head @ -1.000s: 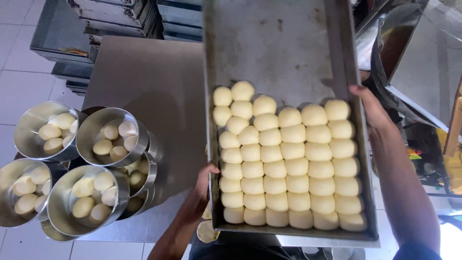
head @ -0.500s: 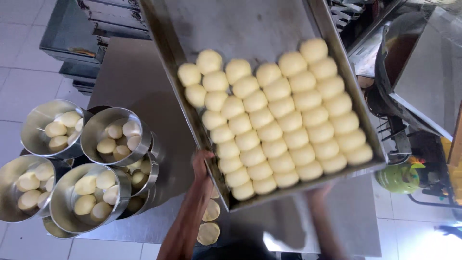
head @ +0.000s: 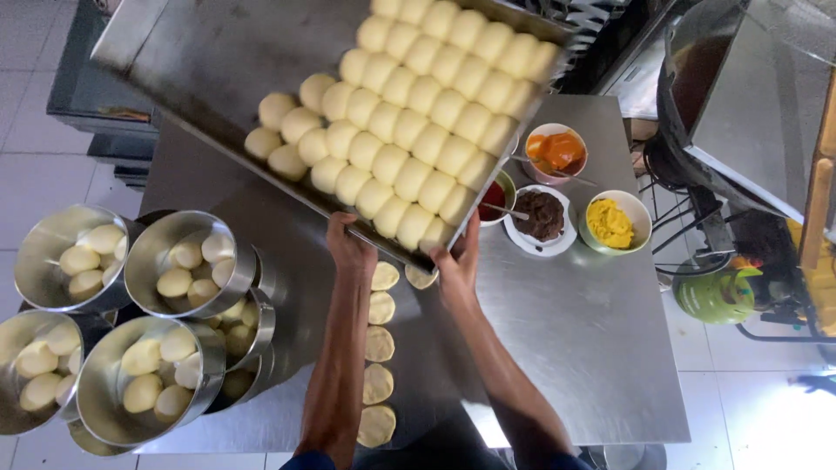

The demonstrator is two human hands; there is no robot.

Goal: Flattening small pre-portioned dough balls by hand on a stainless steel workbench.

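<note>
I hold a large metal baking tray in the air above a steel table, tilted and turned. Its right half is packed with rows of pale dough balls. My left hand grips the tray's near edge. My right hand grips the same edge near the corner, a little to the right. Below the hands, several flattened dough rounds lie in a line on the table.
Several round metal tins holding dough balls are stacked at the table's left. Bowls of fillings stand at the right: orange, dark brown, yellow, red. A green gas cylinder sits on the floor.
The tray has swung counter-clockwise and moved up and left. My right hand slid from the tray's far right side to the near edge beside my left hand. The filling bowls came into view.
</note>
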